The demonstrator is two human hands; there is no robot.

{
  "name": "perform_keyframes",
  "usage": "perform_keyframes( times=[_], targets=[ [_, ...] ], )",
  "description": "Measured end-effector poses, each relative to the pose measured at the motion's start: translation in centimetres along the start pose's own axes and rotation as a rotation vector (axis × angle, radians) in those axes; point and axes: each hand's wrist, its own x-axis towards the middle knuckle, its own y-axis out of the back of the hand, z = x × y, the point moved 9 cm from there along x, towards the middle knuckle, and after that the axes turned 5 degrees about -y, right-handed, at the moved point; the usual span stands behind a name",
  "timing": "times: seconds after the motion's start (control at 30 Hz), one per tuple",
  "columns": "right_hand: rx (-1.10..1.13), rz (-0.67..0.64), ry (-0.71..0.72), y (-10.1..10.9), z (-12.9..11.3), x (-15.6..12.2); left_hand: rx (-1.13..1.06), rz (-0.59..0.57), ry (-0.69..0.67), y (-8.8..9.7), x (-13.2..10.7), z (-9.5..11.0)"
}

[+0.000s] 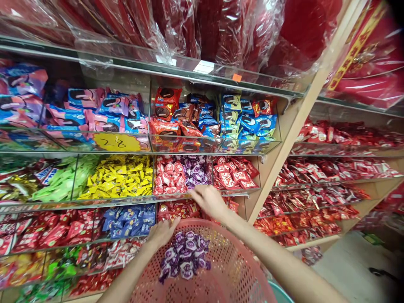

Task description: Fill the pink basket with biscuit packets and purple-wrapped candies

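A pink perforated plastic basket point(240, 248) is in front of me, with a small heap of purple-and-white wrapped candies point(186, 254) in its bottom. My left hand point(162, 232) is closed on the basket's far left rim. Above the basket, my right hand point(208, 201) is at the front edge of a shelf bin of purple wrapped candies point(198, 170). Its fingers are curled together, and whatever they hold, if anything, is hidden. Red-and-white wrapped candies point(170, 174) share that bin on the left.
Yellow-wrapped candies point(121, 174) and red packets point(235, 172) flank the bin. A clear shelf lip with a yellow "28" tag point(116, 142) runs above. A wooden upright point(284, 147) stands to the right. Part of a teal container point(279, 291) shows below the basket.
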Motion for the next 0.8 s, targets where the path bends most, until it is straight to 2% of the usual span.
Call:
perform_keyframes(
  times=[0.07, 0.1, 0.2, 0.3, 0.47, 0.8],
  targets=[
    [-0.010, 0.093, -0.110, 2.1, 1.0, 2.8, -0.015, 0.015, -0.020, 0.0, -0.1, 0.2],
    [-0.016, 0.118, -0.168, 2.5, 1.6, 4.0, -0.017, 0.024, -0.023, 0.0, -0.1, 0.1],
    [-0.067, 0.127, -0.304, 2.0, 2.5, 7.2, -0.027, 0.041, -0.028, 0.1, -0.3, 0.0],
    [-0.126, 0.109, -0.380, 1.3, 2.4, 9.1, -0.043, 0.044, -0.025, 0.2, -0.4, -0.3],
    [-0.116, 0.083, -0.457, 1.0, 2.5, 10.3, -0.047, 0.045, -0.029, 0.4, -0.5, -0.3],
    [-0.056, 0.060, -0.493, 0.2, 3.8, 11.1, -0.015, 0.054, -0.028, 0.2, -0.4, -0.4]
  ],
)
